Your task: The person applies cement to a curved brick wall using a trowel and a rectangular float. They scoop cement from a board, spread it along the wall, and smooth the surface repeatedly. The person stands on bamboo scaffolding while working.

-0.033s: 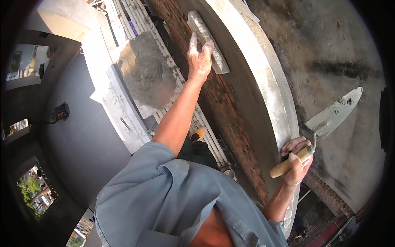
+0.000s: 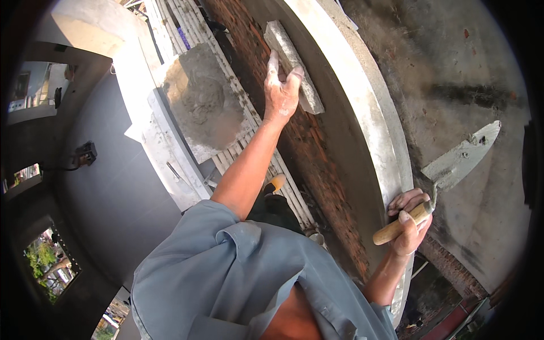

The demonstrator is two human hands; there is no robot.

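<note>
My left hand (image 2: 281, 96) is closed round the back of a long, mortar-crusted plastering float (image 2: 294, 63). The float lies against a band of smooth grey plaster (image 2: 345, 133) on the upper part of a brick wall (image 2: 317, 164). At the right, my right hand (image 2: 409, 241) grips a pointed trowel (image 2: 464, 156) by its wooden handle, the fingers resting by the edge of the pale wall top (image 2: 368, 127). Grey mortar clings to the trowel blade, which points away to the right.
A heap of wet mortar (image 2: 204, 102) sits on a board (image 2: 201, 152) left of my left arm. Under it run several pale poles (image 2: 235, 158). Beyond the wall top spreads a stained concrete surface (image 2: 442, 62). A dark grey wall with window openings stands at the far left.
My left hand and the float have slid a short way toward me and slightly right along the plaster. My right hand and the trowel have barely shifted.
</note>
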